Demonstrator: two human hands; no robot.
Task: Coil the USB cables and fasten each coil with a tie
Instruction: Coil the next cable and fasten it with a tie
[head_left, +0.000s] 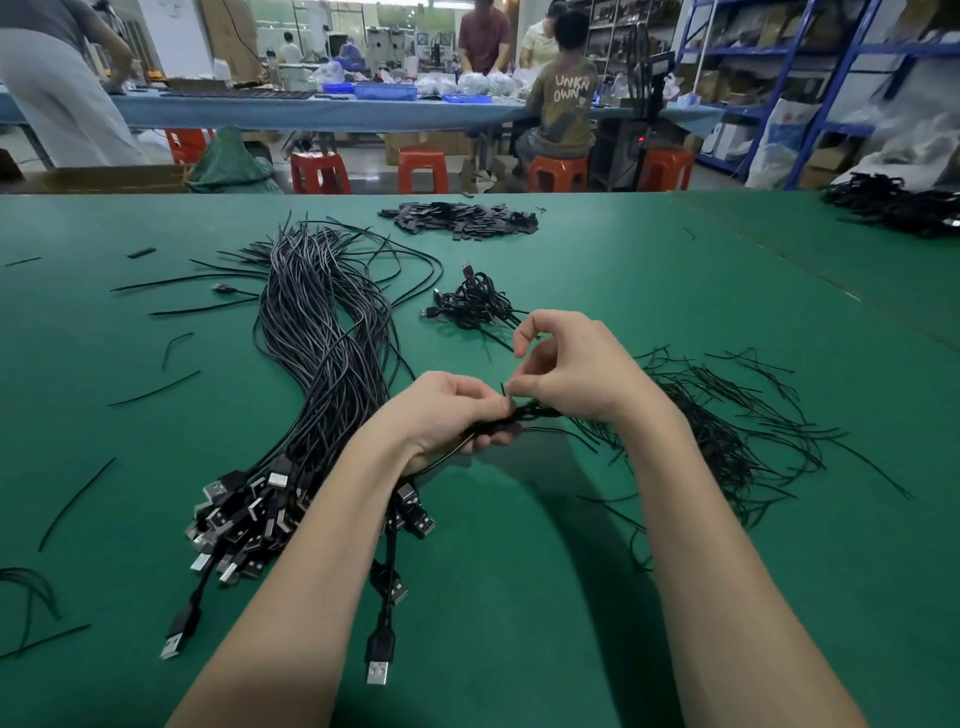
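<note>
Watching from my end, the whole thing came down to how the coil (511, 418) sat between the two hands. It was a small dark bundle lying roughly sideways, its long axis running from the left hand (452, 413) across to the right hand (569, 371), held up off the green table (519, 571). The left hand had its fingers curled round the coil's left end, so that was the holding side. The right hand sat just above and beyond, thumb and fingertip pinching a thin black tie (504, 391) that stuck up right at the middle of the coil, the other fingers loosely arched. I'd guess the twist had to come from the right, since it was on the tie. Loose uncoiled cables (322, 332) fanned off beyond the left hand, spare ties (727, 431) lay past the right wrist, and a few finished coils (475, 304) sat farther out from both.
</note>
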